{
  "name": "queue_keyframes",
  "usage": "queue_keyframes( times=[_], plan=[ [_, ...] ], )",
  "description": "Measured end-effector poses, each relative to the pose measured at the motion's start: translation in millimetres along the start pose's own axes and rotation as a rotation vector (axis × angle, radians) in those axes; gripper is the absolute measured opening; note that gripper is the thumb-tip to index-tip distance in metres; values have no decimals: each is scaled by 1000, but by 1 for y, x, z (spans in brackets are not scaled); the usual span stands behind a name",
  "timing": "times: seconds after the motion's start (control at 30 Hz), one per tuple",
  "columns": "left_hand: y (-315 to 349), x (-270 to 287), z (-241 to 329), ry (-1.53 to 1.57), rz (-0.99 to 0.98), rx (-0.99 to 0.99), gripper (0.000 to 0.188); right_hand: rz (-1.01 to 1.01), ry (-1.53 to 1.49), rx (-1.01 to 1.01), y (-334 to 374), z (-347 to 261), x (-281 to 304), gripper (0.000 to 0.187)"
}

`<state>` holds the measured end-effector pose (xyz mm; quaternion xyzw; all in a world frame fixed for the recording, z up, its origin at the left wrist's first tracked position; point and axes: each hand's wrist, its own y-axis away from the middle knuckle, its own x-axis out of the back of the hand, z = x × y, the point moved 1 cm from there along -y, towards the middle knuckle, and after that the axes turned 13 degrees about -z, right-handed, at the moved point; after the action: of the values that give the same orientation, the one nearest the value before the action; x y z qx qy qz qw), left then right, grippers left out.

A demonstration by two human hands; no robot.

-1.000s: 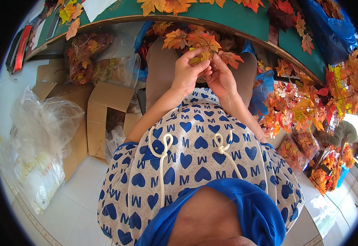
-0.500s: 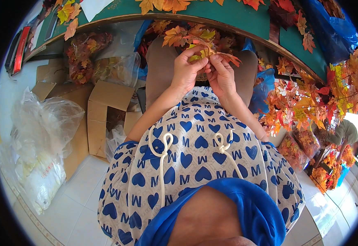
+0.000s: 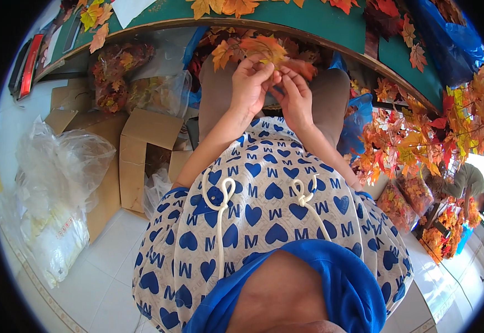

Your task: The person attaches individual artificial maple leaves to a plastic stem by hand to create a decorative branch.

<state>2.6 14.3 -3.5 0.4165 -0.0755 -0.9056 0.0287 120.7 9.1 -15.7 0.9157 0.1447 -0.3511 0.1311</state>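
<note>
Above my lap, my left hand (image 3: 248, 89) pinches an orange artificial maple leaf (image 3: 267, 47) near its base. My right hand (image 3: 296, 101) is beside it, thumb and fingertips brought together where the stem would be; the stem itself is too small to make out. Beyond my fingertips, a blurred reddish-orange leaf (image 3: 303, 67) sticks out to the right. More orange leaves (image 3: 223, 54) lie behind the hands, under the table edge, and it is unclear which of them join the held one.
The curved green table (image 3: 319, 22) crosses ahead, with loose leaves on it. At left are an open cardboard box (image 3: 149, 130) and clear plastic bags (image 3: 64, 183). Leaf branches (image 3: 419, 139) hang at right, beside blue plastic (image 3: 357, 122). Another person (image 3: 468, 182) bends over at far right.
The leaves between my hands have turned: an orange leaf now stands up above my fingertips where a yellowish one showed. My right hand has shifted slightly left and down.
</note>
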Motion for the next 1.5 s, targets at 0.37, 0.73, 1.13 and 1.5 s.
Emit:
queue_keyframes(
  times=[0.37, 0.73, 1.13, 1.5],
  plan=[
    [-26, 13, 19, 225, -121, 158, 20, -127, 258, -199, -1, -14, 11, 19],
    [-11, -9, 2, -54, -133, 189, 27, -254, 369, -405, 4, -57, 2, 13],
    [8, 43, -16, 80, -103, 343, 20, 373, 1892, 941, -99, -389, -10, 12],
    [-4, 49, -13, 59, -10, 345, 17, 175, 1999, 172, -204, -425, 34, 40]
  ],
)
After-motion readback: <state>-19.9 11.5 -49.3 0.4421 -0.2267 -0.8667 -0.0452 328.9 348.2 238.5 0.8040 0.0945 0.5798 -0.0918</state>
